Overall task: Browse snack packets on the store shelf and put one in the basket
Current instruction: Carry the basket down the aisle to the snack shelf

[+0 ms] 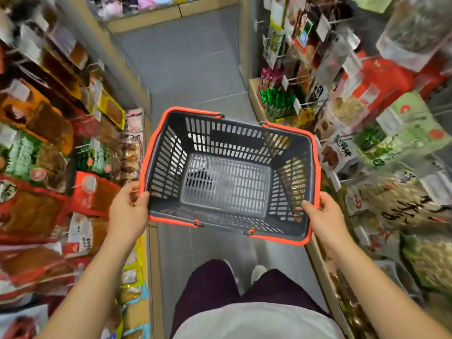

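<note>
A dark grey slotted shopping basket [288, 133] with an orange rim is held out in front of me above the aisle floor, and nothing lies inside it. My left hand [128, 211] grips its near left corner, thumb over the rim. My right hand [324, 217] grips the near right corner the same way. Snack packets hang in rows on both sides: red and orange packets [34, 204] on the left shelf, green and red packets [401, 133] on the right. The packets are blurred.
The narrow grey tiled aisle [190, 69] runs ahead between wooden-edged shelves. A low shelf [171, 13] with pastel goods crosses the far end. Hooks with price tags [297, 106] stick out from the right rack. My legs and shoes show below the basket.
</note>
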A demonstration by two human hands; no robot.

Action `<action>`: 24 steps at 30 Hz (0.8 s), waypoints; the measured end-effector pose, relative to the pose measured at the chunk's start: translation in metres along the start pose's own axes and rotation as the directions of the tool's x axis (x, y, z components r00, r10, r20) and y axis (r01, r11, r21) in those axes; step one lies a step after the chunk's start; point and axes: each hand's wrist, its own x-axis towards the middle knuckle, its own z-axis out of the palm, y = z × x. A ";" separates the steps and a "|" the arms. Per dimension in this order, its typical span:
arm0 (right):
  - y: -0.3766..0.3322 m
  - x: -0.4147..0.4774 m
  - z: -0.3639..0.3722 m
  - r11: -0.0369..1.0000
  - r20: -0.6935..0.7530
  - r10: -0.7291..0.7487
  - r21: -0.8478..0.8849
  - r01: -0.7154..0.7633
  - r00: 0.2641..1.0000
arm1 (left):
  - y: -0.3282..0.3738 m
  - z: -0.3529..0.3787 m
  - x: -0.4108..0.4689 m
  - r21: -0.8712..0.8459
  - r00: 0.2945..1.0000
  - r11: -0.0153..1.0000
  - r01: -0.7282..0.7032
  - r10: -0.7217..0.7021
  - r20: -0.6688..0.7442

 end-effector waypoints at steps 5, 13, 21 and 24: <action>-0.056 0.102 0.049 1.000 -0.005 0.006 -0.014 -0.006 1.000 | 0.033 0.030 0.130 -0.043 1.000 0.999 0.007 -0.008 -0.009; -0.162 0.244 0.128 0.991 -0.086 0.005 -0.131 -0.017 0.996 | 0.095 0.070 0.341 -0.012 0.999 0.999 0.038 -0.037 0.019; -0.253 0.406 0.194 0.954 -0.072 -0.090 -0.292 0.066 0.993 | 0.164 0.117 0.531 0.217 0.996 0.976 -0.007 -0.012 0.087; -0.270 0.474 0.223 0.979 -0.023 -0.068 -0.195 0.062 0.997 | 0.174 0.142 0.595 0.229 0.995 0.969 0.088 -0.094 0.015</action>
